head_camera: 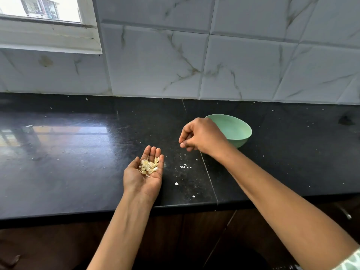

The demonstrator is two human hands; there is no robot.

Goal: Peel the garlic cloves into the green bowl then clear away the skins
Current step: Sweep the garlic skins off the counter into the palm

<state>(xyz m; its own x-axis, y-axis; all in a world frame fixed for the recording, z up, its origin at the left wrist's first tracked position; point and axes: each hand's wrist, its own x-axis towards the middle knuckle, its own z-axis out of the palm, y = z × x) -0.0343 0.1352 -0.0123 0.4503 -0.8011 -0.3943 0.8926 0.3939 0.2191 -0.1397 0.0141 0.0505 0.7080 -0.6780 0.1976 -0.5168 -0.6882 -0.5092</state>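
Centrally, left hand (143, 178) palm-up, fingers (153, 152) straight, cradling garlic skins (149, 166), right hand (202, 137) by green bowl (239, 131), fingers curled pinching, contents unclear, scraps (183, 167) on tabletop (78, 162).

1. A head-worn wide-angle camera looks forward and down.
2. It sits close above the black counter (78, 152), facing the tiled wall (233, 55).
3. The left hand (143, 172) and right hand (202, 137) enter from the bottom edge.

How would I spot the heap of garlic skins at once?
Find the long black counter under the marbled wall tiles. Near its front edge the left hand lies palm up, and the garlic skins sit heaped in it. Unlike the white flecks strewn on the counter, they form one pale yellowish pile.
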